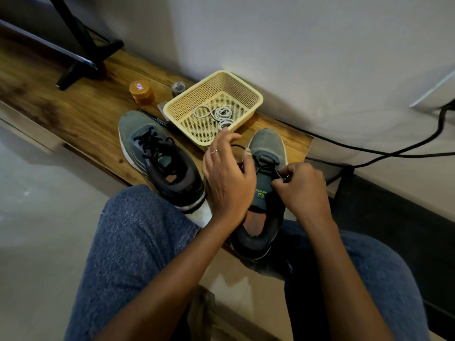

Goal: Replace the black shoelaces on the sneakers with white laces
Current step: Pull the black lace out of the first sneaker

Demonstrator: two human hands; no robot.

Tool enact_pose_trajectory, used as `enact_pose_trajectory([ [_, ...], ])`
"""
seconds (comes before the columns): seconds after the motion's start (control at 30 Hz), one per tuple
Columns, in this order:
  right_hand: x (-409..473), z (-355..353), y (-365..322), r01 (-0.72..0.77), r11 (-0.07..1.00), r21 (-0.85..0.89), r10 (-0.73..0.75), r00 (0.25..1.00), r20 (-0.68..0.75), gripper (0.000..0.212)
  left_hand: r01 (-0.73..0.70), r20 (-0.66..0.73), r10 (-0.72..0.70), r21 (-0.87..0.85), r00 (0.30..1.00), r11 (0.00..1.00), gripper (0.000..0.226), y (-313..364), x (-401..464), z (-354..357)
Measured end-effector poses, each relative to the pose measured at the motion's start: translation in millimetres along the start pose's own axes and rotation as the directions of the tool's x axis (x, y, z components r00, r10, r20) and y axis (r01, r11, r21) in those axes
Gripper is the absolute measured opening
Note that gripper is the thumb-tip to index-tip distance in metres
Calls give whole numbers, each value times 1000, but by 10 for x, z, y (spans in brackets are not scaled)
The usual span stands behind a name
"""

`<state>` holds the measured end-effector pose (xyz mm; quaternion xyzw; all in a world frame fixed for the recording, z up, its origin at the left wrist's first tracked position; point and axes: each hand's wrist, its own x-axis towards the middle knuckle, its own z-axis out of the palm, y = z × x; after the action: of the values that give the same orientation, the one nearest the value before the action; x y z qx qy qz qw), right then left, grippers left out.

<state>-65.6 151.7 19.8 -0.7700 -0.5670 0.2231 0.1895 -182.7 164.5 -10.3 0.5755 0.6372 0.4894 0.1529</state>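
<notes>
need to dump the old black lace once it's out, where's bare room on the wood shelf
Bare wood lies left of the left sneaker, toward the black stand. A small strip sits between basket and shelf end. Crowded between orange jar, basket and both hands.

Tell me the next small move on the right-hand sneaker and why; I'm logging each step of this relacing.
Probably keep drawing the black lace out of the next eyelets. The left hand and right hand both pinch it over the right-hand sneaker, which is still partly laced, while the white laces lie unused in the basket.
</notes>
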Motion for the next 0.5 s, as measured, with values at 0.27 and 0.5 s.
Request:
enact_pose_trajectory([
  [0.27, -13, -8, -13, 10, 1000, -4, -10, 999, 32, 8, -378, 398, 218, 384, 891, 842, 13, -121, -58, 45],
  [0.5, -3, -44, -5, -37, 998, 46, 37, 999, 15, 13, -92, 241, 66, 99, 968, 991, 6, -60, -96, 75],
])
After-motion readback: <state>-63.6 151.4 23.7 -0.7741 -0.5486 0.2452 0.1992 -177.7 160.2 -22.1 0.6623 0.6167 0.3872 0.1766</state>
